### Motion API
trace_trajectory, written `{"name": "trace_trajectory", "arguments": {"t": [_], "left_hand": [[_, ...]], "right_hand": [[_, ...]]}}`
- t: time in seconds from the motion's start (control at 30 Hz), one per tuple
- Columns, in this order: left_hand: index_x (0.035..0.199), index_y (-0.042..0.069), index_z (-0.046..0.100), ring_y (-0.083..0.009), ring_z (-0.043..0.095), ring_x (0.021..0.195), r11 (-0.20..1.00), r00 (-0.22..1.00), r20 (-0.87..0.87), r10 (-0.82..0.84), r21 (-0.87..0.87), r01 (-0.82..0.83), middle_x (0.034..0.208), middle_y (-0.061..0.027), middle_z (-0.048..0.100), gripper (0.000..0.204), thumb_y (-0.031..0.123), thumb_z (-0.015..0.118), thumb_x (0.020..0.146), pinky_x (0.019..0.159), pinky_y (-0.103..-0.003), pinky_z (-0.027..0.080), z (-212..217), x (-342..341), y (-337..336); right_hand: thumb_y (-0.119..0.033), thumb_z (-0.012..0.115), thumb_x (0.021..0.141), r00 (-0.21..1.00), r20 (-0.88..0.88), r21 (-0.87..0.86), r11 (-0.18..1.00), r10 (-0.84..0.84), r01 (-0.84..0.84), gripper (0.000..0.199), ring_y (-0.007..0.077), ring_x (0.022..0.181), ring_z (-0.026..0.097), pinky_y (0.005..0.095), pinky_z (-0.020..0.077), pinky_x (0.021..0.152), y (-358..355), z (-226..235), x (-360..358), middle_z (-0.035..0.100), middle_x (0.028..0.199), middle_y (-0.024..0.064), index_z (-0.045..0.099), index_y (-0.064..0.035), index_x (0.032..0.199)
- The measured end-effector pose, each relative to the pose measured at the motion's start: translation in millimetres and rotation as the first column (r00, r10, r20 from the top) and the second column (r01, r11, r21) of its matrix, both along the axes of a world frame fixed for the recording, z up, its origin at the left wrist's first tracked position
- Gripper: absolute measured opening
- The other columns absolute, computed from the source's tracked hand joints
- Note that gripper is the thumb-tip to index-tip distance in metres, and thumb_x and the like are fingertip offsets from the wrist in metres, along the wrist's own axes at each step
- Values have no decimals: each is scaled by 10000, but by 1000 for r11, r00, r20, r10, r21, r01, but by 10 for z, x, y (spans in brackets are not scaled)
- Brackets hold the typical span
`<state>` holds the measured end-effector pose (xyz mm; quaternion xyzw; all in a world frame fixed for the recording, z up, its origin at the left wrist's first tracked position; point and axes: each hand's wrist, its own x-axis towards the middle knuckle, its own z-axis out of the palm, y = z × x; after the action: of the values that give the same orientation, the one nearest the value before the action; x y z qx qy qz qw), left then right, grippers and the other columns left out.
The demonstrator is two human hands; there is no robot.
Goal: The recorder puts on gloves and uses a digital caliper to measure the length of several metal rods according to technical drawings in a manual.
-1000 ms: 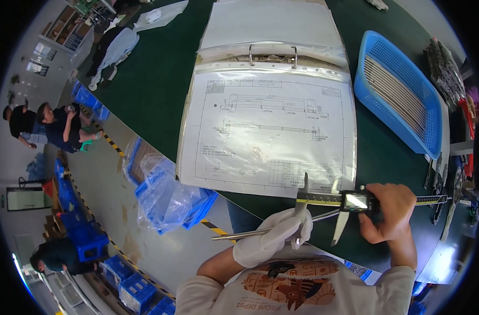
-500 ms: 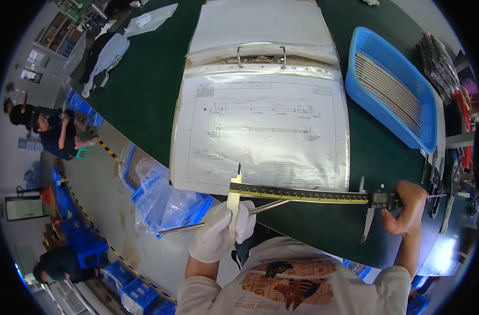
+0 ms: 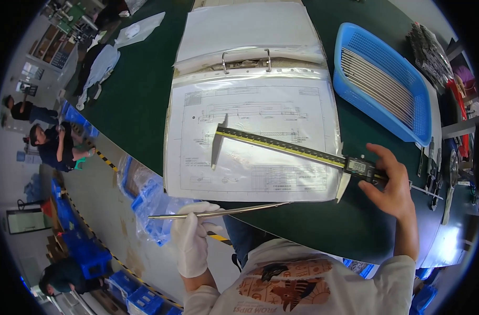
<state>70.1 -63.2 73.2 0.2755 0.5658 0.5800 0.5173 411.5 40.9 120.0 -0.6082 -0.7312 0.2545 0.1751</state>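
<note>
Holding rod [image 3: 250,209] in left grip [image 3: 192,233]

The person wore a pale, off-white T-shirt [image 3: 349,286] with short, loose sleeves, the left sleeve [image 3: 200,300] and the right sleeve [image 3: 394,278] both plain and softly creased. Across the chest ran a wide printed panel [image 3: 307,278] in orange and brown, round-cornered and filled with small line motifs, some with ray-like strokes. Over it sat a dark shape and a reddish-brown figure with black stripes; faint lettering [image 3: 258,307] in a similar tone bordered the print. Of the two hands, the left hand [image 3: 189,231] wore a white glove [image 3: 192,254], wrinkled at the wrist; the right hand [image 3: 391,186] was bare. Dark blue legwear [image 3: 240,233] showed beside the shirt.
</note>
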Motion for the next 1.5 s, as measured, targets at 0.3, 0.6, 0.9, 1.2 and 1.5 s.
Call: {"name": "trace_trajectory", "arguments": {"t": [0.3, 0.6, 0.9, 1.2, 1.5], "left_hand": [[1180, -57, 459, -289, 625, 917, 891, 921, 138, 363, 237, -387, 998, -178, 590, 365, 234, 404, 968, 740, -353, 561, -15, -75, 4], [1207, -23, 447, -289, 602, 925, 891, 807, 528, 265, 185, -414, 948, -127, 564, 322, 187, 343, 986, 812, -427, 549, -87, -150, 35], [1197, -26, 454, -289, 603, 941, 935, 864, 496, 92, 256, -246, 938, -109, 559, 317, 185, 351, 984, 781, -416, 561, 59, 168, 444], [1246, -29, 411, -245, 596, 972, 969, 929, 355, 101, 177, -173, 959, -80, 565, 376, 179, 475, 939, 829, -379, 528, -5, 329, 781], [1282, -29, 382, -207, 585, 973, 985, 918, 396, 37, 140, -100, 1003, -83, 548, 425, 99, 509, 897, 839, -338, 506, 17, 329, 797]], "right_hand": [[-81, 759, 617, 981, -53, -261, 946, 186, -193, 409, 229, 643, 595, 312, 462, 557, 113, 48, 185, 591, 737, 130, 573, -7, 974], [-223, 742, 694, 960, 141, -28, 970, 241, -240, 342, 217, 520, 441, 319, 351, 493, -16, -214, 324, 455, 614, 112, 520, 5, 820], [-156, 673, 746, 931, -365, -183, 981, -5, -66, 287, 91, 599, 414, 255, 325, 525, -90, -97, 433, 477, 680, 34, 560, 28, 936], [-82, 683, 712, 925, -376, -42, 997, 48, -68, 418, 116, 752, 550, 230, 442, 701, -57, -214, 162, 605, 864, 79, 557, 46, 1090], [-119, 681, 722, 944, -315, -161, 975, 94, -151, 429, 128, 810, 545, 250, 442, 752, -49, -310, 154, 601, 908, 80, 550, 60, 1090]]}}
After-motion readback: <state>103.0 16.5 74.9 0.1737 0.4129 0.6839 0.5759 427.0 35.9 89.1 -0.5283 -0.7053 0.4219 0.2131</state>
